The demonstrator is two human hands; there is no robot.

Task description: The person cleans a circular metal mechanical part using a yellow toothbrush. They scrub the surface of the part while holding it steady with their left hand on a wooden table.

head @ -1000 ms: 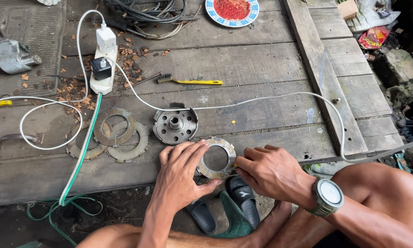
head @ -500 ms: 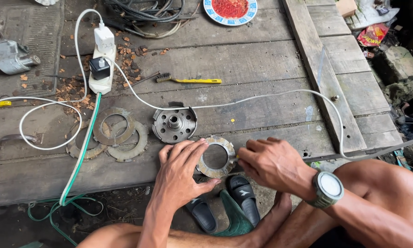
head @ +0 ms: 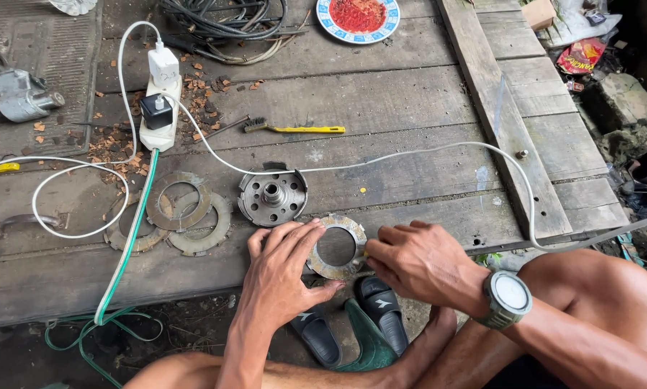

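Rusty ring plate (head: 335,247) lies under flat open left hand (head: 284,270); curled right hand (head: 417,263) hides its grip.

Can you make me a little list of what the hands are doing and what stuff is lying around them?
Left hand: flat on the edge of a rusty metal ring, pressing it to the wooden planks.
Right hand: fingers curled at the ring's right edge; what they pinch is hidden.
Nearby: round metal hub, pile of worn rings.
Further off: yellow-handled wire brush, white power strip, plate.
Below: sandals.
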